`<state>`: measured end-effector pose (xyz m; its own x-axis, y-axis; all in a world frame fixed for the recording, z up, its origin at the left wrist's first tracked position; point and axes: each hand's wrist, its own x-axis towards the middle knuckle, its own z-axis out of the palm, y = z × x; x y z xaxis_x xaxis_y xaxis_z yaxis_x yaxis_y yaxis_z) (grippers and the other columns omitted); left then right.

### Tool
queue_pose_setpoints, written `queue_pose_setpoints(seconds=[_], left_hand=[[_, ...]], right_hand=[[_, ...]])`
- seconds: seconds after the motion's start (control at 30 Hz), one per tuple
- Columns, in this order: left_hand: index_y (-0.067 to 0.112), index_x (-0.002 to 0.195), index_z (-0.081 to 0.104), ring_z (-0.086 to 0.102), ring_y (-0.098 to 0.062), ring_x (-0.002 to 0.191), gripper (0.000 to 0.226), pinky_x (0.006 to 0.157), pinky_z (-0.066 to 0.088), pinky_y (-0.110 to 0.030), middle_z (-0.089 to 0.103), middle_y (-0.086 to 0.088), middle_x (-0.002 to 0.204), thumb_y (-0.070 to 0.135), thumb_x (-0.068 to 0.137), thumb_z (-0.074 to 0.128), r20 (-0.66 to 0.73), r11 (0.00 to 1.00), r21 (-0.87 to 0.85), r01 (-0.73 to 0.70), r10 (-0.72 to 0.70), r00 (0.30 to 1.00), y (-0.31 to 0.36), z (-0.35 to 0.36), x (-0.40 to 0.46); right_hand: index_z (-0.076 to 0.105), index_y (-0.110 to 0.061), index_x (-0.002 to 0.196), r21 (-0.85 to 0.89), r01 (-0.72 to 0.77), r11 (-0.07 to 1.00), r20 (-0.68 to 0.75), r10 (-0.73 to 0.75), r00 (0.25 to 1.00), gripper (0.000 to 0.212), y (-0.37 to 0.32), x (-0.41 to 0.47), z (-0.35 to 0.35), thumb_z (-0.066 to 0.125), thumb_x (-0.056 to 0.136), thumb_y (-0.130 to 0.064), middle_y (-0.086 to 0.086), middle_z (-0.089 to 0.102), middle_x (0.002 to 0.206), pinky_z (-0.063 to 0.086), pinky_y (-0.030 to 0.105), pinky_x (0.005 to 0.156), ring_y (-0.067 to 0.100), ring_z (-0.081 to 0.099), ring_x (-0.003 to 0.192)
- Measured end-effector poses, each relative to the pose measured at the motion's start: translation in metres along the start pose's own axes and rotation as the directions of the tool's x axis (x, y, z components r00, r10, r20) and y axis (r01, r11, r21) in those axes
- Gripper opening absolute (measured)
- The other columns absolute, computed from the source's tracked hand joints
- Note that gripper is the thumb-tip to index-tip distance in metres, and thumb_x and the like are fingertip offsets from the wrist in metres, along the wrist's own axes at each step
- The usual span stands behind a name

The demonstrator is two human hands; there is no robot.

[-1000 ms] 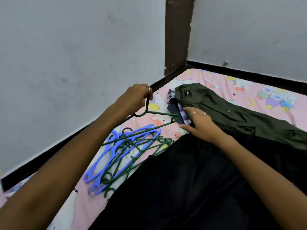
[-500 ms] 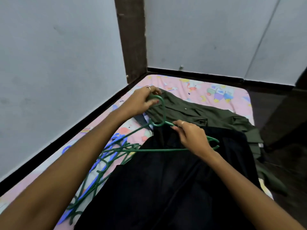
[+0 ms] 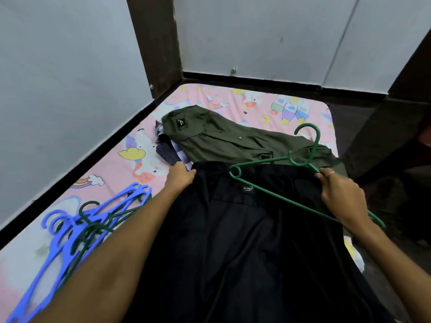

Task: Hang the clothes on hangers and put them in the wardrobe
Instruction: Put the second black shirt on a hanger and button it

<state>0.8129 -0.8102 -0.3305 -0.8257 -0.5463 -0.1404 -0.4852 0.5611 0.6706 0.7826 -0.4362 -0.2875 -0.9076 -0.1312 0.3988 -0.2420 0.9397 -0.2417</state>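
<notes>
1. The bed (image 3: 256,106), in a pink sheet printed with rainbows, clouds and moons, fills the middle of the frame and runs up to the grey walls at the upper left and top.
2. The black shirt (image 3: 245,241) lies spread over the lower centre of the frame, collar toward the top, with a small label showing just below the collar.
3. The olive shirt (image 3: 221,141) lies above it, slanting from the upper centre to the right, and its lower edge meets the black collar.
4. A pile of blue and dark green hangers (image 3: 77,227) sits at the lower left on the sheet, just beside your left forearm.
5. The green hanger (image 3: 275,194) is off the bed above the black collar, at the centre right, its hook pointing to the upper right.
6. Your right hand (image 3: 342,194), at the right, has its fingers curled round the hanger's arm near the neck.
7. Your left hand (image 3: 180,177), at the centre left, pinches the black shirt's collar edge.
8. A striped cloth (image 3: 165,152) peeks out at the left of the olive shirt.
</notes>
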Motion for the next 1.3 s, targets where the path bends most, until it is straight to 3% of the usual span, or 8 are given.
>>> queue_pose_setpoints(seconds=[0.1, 0.27, 0.5, 0.77, 0.87, 0.97, 1.13, 1.3], left_hand=[[0.000, 0.104, 0.056, 0.056, -0.038, 0.111, 0.039, 0.087, 0.044, -0.038, 0.061, -0.022, 0.115, 0.035, 0.087, 0.064, 0.028, 0.990, -0.068, 0.120, -0.119, 0.993, -0.006, 0.026, 0.007], [0.000, 0.134, 0.034, 0.049, -0.038, 0.122, 0.074, 0.097, 0.042, -0.040, 0.052, -0.021, 0.131, 0.026, 0.079, 0.076, 0.014, 0.985, -0.132, 0.108, -0.107, 0.994, -0.009, 0.051, 0.026], [0.010, 0.111, 0.063, 0.058, -0.039, 0.108, 0.028, 0.089, 0.047, -0.042, 0.065, -0.018, 0.111, 0.027, 0.088, 0.065, 0.007, 0.994, -0.043, 0.103, -0.103, 0.995, -0.013, 0.057, 0.051], [0.028, 0.109, 0.068, 0.065, -0.034, 0.084, 0.026, 0.070, 0.053, -0.041, 0.073, -0.007, 0.089, 0.023, 0.088, 0.053, -0.278, 0.918, 0.069, -0.390, 0.393, 0.876, 0.031, 0.021, -0.045], [0.035, 0.114, 0.065, 0.068, -0.022, 0.087, 0.031, 0.072, 0.055, -0.037, 0.072, 0.005, 0.094, 0.033, 0.085, 0.052, 0.118, 0.845, 0.133, -0.517, 0.505, 0.855, 0.015, 0.034, -0.102], [0.041, 0.120, 0.059, 0.063, -0.012, 0.102, 0.039, 0.085, 0.051, -0.034, 0.068, 0.013, 0.106, 0.061, 0.088, 0.050, 0.560, 0.826, 0.295, -0.479, 0.257, 0.788, -0.004, 0.047, -0.107], [0.027, 0.119, 0.061, 0.060, -0.018, 0.106, 0.035, 0.088, 0.048, -0.036, 0.066, 0.006, 0.109, 0.045, 0.089, 0.060, 0.182, 0.884, 0.184, -0.429, 0.398, 0.899, 0.014, 0.052, -0.050], [0.028, 0.131, 0.054, 0.055, -0.021, 0.116, 0.049, 0.096, 0.046, -0.041, 0.062, 0.000, 0.121, 0.039, 0.085, 0.067, 0.305, 0.868, 0.085, -0.490, 0.445, 0.842, 0.031, 0.076, 0.001]], right_hand=[[0.062, -0.010, 0.102, 0.007, 0.018, 1.000, 0.045, -0.018, 0.999, 0.018, -0.004, 0.002, 0.017, 0.052, 0.096, -0.023, 0.024, 0.068, 0.086, 0.047, 0.045, 0.062, 0.047, 0.064, 0.079], [0.060, -0.013, 0.103, -0.006, 0.065, 0.998, 0.119, -0.064, 0.991, 0.020, -0.010, 0.008, 0.043, 0.049, 0.098, -0.028, 0.020, 0.069, 0.085, 0.042, 0.042, 0.057, 0.045, 0.064, 0.077], [0.061, -0.014, 0.110, 0.020, 0.099, 0.995, 0.200, -0.101, 0.975, 0.024, -0.022, 0.019, 0.070, 0.046, 0.099, -0.030, 0.013, 0.072, 0.095, 0.044, 0.039, 0.062, 0.041, 0.065, 0.086], [0.058, -0.015, 0.113, 0.088, 0.088, 0.992, 0.276, -0.110, 0.955, 0.027, -0.037, 0.021, 0.091, 0.041, 0.101, -0.032, 0.011, 0.071, 0.099, 0.046, 0.041, 0.068, 0.038, 0.065, 0.091], [0.057, -0.016, 0.112, 0.114, 0.130, 0.985, 0.284, -0.158, 0.946, 0.025, -0.038, 0.018, 0.094, 0.041, 0.101, -0.032, 0.007, 0.071, 0.100, 0.046, 0.040, 0.065, 0.037, 0.065, 0.090], [0.054, -0.017, 0.110, 0.115, 0.244, 0.963, 0.322, -0.269, 0.908, 0.023, -0.040, 0.013, 0.102, 0.039, 0.101, -0.033, -0.001, 0.068, 0.107, 0.049, 0.040, 0.060, 0.033, 0.066, 0.087], [0.052, -0.017, 0.110, 0.131, 0.274, 0.953, 0.319, -0.302, 0.898, 0.024, -0.042, 0.012, 0.112, 0.036, 0.102, -0.034, -0.003, 0.065, 0.108, 0.050, 0.042, 0.059, 0.030, 0.065, 0.087], [0.053, -0.017, 0.113, 0.201, 0.269, 0.942, 0.293, -0.320, 0.901, 0.024, -0.048, 0.014, 0.110, 0.038, 0.102, -0.033, -0.003, 0.064, 0.110, 0.050, 0.043, 0.063, 0.027, 0.064, 0.089]])
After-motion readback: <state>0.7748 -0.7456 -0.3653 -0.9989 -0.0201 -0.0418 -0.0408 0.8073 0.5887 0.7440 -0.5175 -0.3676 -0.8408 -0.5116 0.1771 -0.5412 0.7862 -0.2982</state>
